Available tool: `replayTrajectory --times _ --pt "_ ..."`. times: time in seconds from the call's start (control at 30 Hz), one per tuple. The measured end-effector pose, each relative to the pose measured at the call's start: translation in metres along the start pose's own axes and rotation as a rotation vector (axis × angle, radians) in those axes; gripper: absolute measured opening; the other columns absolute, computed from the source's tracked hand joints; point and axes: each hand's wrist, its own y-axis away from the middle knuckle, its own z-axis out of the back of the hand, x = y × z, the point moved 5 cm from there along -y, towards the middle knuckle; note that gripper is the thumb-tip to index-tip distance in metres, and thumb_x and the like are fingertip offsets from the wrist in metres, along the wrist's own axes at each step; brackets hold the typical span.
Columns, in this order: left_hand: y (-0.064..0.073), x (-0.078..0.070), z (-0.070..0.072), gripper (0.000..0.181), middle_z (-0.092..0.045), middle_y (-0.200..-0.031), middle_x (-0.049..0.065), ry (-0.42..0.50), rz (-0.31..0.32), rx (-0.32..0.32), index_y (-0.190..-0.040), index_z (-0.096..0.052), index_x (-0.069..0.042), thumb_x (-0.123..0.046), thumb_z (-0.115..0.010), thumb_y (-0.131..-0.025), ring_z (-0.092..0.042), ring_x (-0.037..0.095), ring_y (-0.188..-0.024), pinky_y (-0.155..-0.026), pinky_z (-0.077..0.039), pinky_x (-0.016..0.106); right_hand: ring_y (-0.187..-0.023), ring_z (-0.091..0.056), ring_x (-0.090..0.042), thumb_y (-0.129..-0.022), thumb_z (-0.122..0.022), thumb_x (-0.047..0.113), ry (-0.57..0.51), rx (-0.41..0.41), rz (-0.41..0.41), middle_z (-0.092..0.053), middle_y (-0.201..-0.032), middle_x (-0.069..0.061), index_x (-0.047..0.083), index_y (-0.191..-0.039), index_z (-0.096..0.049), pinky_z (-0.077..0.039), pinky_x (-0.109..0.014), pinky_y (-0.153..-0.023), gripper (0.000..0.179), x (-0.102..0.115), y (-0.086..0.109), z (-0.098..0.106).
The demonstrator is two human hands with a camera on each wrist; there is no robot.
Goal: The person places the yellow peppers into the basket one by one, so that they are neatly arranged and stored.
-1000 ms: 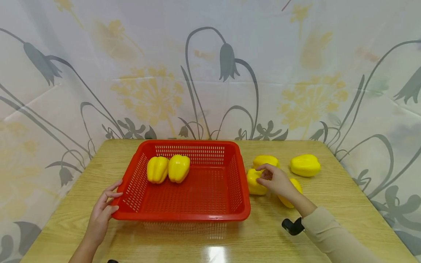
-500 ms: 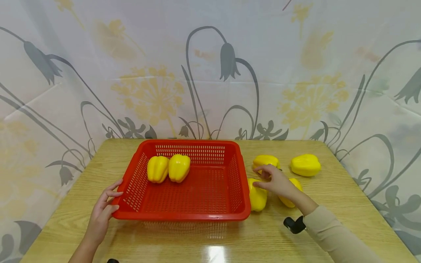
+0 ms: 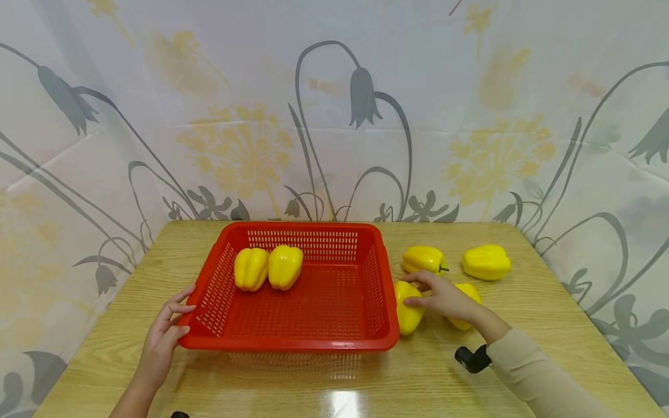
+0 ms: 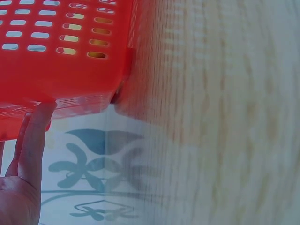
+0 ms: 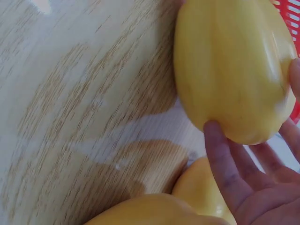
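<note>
In the head view, my left hand [image 3: 161,339] holds the left rim of a red plastic basket [image 3: 292,345], fingers and thumb at its edge. The left wrist view shows fingers [image 4: 33,147] reaching up to the basket [image 4: 65,77]. My right hand [image 3: 444,299] grips a yellow bell pepper [image 3: 409,310] beside the basket's right wall. In the right wrist view, the fingers [image 5: 222,161] touch the end of this bell pepper [image 5: 229,70], with the thumb on its side. Two yellow bell peppers [image 3: 251,269] lie together in the basket's back left.
Right of the basket on the wooden table [image 3: 439,371] lie more yellow bell peppers: one with a dark stem [image 3: 422,259], one farther right [image 3: 486,262], one partly behind my right hand [image 3: 467,299]. A patterned cloth [image 3: 334,145] hangs behind the table.
By the basket's right wall, the bell pepper has turned and come nearer the front edge. My right hand has shifted slightly forward to it. The left hand and basket stay put.
</note>
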Motion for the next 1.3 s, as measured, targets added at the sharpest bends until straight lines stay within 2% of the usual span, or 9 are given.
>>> replayTrajectory --times 0.2,0.37,0.57,1.0,1.3 --pt "0.0 0.0 0.001 0.033 -0.04 -0.137 0.0 0.0 0.0 -0.003 -0.103 -0.049 0.007 0.019 -0.027 -0.081 -0.047 0.007 -0.115 -0.076 -0.049 0.02 -0.109 -0.05 -0.033 -0.086 -0.066 0.03 0.006 -0.018 -0.007 -0.05 -0.129 -0.017 0.001 -0.126 -0.051 -0.039 -0.05 -0.092 0.052 0.0 0.0 0.002" --pt "0.0 0.0 0.001 0.034 -0.04 -0.137 0.0 -0.012 0.006 -0.003 -0.104 -0.049 0.008 0.019 -0.027 -0.081 -0.048 0.007 -0.113 -0.076 -0.05 0.02 -0.108 -0.051 -0.034 -0.085 -0.066 0.03 0.034 -0.044 0.005 -0.054 -0.124 -0.016 0.003 -0.125 -0.052 -0.042 -0.049 -0.088 0.051 0.004 0.0 0.008" --pt "0.0 0.001 0.001 0.033 -0.039 -0.137 -0.001 -0.025 0.012 -0.004 -0.104 -0.048 0.008 0.018 -0.027 -0.081 -0.049 0.006 -0.113 -0.076 -0.05 0.02 -0.104 -0.053 -0.034 -0.086 -0.066 0.027 0.056 -0.053 0.042 -0.055 -0.121 -0.015 0.003 -0.124 -0.053 -0.045 -0.049 -0.085 0.047 0.009 -0.002 0.02" --pt "0.0 0.0 0.001 0.033 -0.039 -0.137 0.0 -0.016 0.008 -0.001 -0.104 -0.048 0.009 0.018 -0.027 -0.081 -0.049 0.007 -0.113 -0.075 -0.05 0.021 -0.107 -0.052 -0.038 -0.086 -0.066 0.024 0.051 -0.092 0.058 -0.053 -0.124 -0.018 0.002 -0.125 -0.052 -0.047 -0.047 -0.083 0.047 0.027 -0.003 0.046" --pt "0.0 0.0 0.001 0.033 -0.039 -0.137 0.0 -0.01 0.013 0.002 -0.105 -0.048 0.009 0.018 -0.027 -0.082 -0.049 0.006 -0.112 -0.076 -0.05 0.021 -0.11 -0.049 -0.04 -0.087 -0.064 0.025 0.095 -0.114 0.086 -0.053 -0.124 -0.017 0.003 -0.127 -0.051 -0.043 -0.052 -0.087 0.048 0.038 -0.008 0.063"
